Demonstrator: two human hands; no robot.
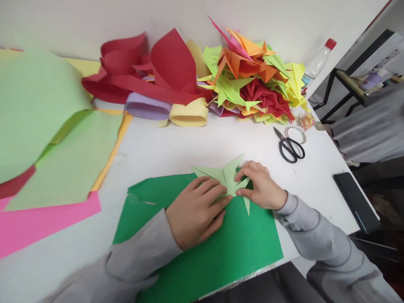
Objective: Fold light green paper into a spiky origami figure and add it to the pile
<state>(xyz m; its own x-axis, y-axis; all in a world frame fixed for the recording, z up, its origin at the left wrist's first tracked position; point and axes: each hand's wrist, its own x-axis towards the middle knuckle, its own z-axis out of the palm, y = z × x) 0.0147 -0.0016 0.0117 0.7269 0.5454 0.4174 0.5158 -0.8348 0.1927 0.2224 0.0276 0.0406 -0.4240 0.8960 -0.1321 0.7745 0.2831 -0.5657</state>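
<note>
A pale green folded paper shape with pointed flaps (227,176) lies on a dark green paper sheet (221,248) near the white table's (176,147) front edge. The left hand (197,210) presses it flat, fingers extended; the right hand (261,187) pinches one flap. Bare tabletop stretches behind, up to black-handled scissors (290,145).

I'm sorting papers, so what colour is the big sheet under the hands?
Dark green sheet, seen in the head view, lying flat beneath both hands.

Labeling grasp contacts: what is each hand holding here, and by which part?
Both hands are on the light green folded paper piece. Left hand presses flat on its left side; right hand pinches its right points. It lies on the dark green sheet.
</note>
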